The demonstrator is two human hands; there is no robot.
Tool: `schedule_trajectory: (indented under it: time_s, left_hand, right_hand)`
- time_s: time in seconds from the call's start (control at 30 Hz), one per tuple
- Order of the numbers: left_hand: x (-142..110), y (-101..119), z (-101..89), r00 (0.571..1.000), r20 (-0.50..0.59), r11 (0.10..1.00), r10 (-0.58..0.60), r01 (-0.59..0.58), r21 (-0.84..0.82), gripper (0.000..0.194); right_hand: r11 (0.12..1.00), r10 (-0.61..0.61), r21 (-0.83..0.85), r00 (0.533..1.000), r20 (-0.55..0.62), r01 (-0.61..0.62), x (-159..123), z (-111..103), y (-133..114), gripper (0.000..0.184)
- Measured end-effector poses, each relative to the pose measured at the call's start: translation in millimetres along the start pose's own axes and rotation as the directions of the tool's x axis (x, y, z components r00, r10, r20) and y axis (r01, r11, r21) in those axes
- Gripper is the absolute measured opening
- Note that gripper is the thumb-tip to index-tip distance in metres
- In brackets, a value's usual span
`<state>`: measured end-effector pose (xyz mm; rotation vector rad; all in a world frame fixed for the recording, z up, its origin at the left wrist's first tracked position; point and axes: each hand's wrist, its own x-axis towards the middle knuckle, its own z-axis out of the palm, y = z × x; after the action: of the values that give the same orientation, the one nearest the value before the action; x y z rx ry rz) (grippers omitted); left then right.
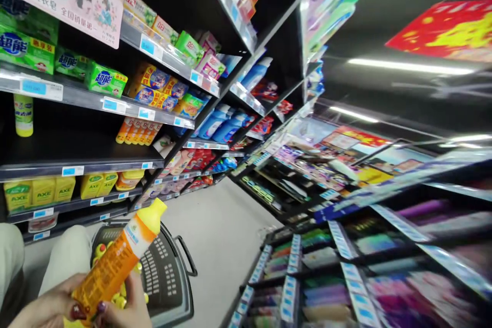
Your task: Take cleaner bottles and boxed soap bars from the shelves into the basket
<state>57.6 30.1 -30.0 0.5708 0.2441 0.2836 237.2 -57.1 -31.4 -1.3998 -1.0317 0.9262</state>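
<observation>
An orange bottle with a yellow cap (119, 251) is tilted across the lower left of the head view, its cap end pointing up and to the right. My left hand (54, 302) is closed around its lower end from the left. From the right, my right hand (128, 305) grips the same end, thumb against the label. Below the bottle, a dark shopping basket (180, 294) stands on the floor. Several yellow-capped items (120, 298) lie in it, partly hidden by the bottle and my hands.
Shelves at left hold several orange bottles (137, 130), a lone yellow-green bottle (24, 115), yellow AXE jugs (43, 192) and green soap packs (104, 79). My knees (67, 253) are beside the basket. Grey aisle floor (223, 236) runs ahead to another shelf unit (342, 266) at right, blurred.
</observation>
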Motion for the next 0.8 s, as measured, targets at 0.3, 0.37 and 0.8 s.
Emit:
schedule_trajectory:
  time_s: [0.3, 0.37, 0.8]
  left_hand:
    - [-26.6, 6.5, 32.1, 0.97, 0.217, 0.985, -0.107, 0.075, 0.155, 0.049]
    - [-26.0, 3.7, 37.4, 0.961, 0.243, 0.976, -0.133, 0.085, 0.199, 0.048]
    - [-23.7, -1.1, 44.7, 0.947, 0.273, 0.95, -0.171, 0.085, 0.3, 0.054]
  right_hand:
    - [0.973, -0.228, -0.078, 0.947, -0.226, 0.215, 14.0, -40.6, -146.8, 0.068]
    - [0.952, -0.281, -0.183, 0.939, -0.199, 0.247, 19.0, -49.1, -172.9, 0.059]
    - [0.896, -0.329, -0.349, 0.939, -0.104, 0.275, 16.4, -50.2, -206.0, 0.045]
